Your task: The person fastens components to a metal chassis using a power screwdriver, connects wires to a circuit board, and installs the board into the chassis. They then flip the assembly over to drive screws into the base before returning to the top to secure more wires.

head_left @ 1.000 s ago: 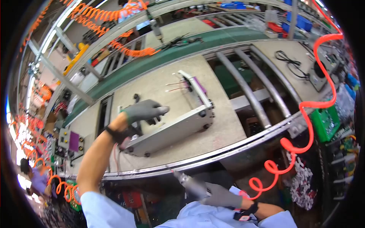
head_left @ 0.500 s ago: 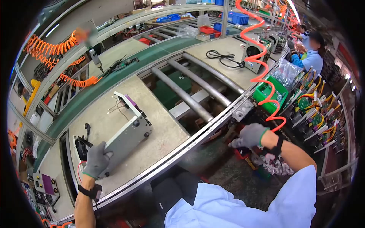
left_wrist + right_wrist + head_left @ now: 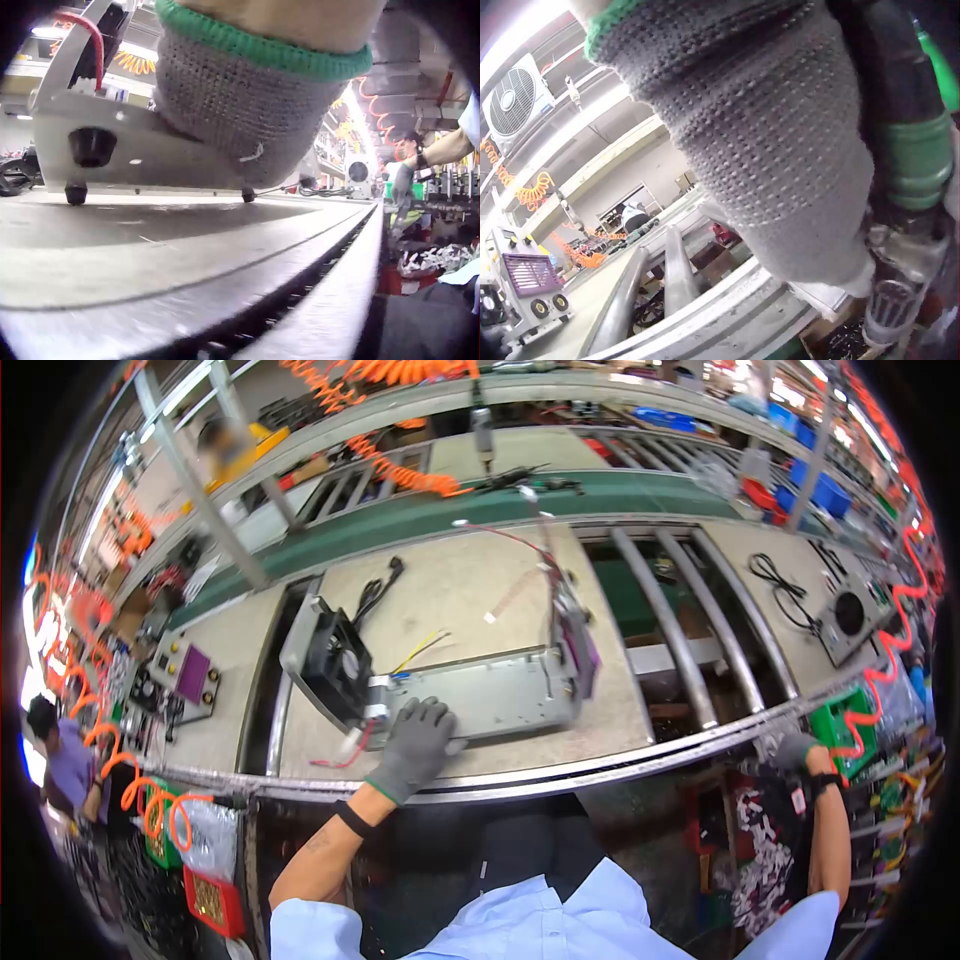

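Observation:
A grey metal chassis (image 3: 485, 695) stands on the bench board, with small rubber feet under it in the left wrist view. Its left end carries a black fan (image 3: 345, 660); a purple-edged panel (image 3: 580, 650) rises at the right. My gloved left hand (image 3: 412, 748) grips the chassis's near edge beside the fan, fingers over the inner face and thumb at the edge. Out by the bench's right front edge is my gloved right hand (image 3: 795, 752). In the right wrist view it holds an air screwdriver (image 3: 915, 165) with a green band; the fingertips are hidden.
Steel rollers (image 3: 665, 630) lie right of the board. Beyond them sit a coiled black cable (image 3: 780, 585) and another fan unit (image 3: 850, 615). An orange coiled hose (image 3: 905, 630) hangs down near my right hand, beside a green bin (image 3: 835, 725). More units stand left.
My right hand has swung from near my lap to the far right with the screwdriver. My left hand has come down onto the chassis, which is tipped so its inner face shows.

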{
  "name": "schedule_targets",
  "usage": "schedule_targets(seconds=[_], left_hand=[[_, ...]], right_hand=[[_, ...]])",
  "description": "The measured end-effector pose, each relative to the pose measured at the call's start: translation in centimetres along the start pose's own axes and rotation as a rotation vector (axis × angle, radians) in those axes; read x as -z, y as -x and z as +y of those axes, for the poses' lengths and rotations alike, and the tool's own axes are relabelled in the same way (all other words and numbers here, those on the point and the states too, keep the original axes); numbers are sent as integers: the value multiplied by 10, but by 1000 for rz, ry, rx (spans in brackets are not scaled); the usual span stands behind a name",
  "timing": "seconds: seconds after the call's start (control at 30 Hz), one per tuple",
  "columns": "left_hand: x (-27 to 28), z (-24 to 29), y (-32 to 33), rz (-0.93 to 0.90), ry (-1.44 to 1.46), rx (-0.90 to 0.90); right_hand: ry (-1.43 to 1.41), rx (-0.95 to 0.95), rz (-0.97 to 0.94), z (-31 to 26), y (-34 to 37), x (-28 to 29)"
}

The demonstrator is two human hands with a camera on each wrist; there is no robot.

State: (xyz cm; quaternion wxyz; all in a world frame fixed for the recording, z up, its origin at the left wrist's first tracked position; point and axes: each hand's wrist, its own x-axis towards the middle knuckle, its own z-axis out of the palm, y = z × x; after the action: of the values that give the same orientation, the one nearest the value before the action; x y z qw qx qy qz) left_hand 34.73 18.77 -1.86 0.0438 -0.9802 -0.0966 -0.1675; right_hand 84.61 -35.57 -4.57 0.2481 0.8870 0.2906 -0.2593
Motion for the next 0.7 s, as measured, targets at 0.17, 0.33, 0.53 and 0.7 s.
schedule_targets(seconds=[0.17,0.33,0.53,0.7], left_hand=[[-18,14,28,-12,-46,145],[18,78,51,186,303,293],[24,100,188,367,385,802],[65,108,347,397,82,1254]], right_hand=[[39,-73,401,-28,23,-9],[-189,341,675,-180,86,56],[-521,909,741,-377,133,101],[-477,1210,914,-464,116,110]])
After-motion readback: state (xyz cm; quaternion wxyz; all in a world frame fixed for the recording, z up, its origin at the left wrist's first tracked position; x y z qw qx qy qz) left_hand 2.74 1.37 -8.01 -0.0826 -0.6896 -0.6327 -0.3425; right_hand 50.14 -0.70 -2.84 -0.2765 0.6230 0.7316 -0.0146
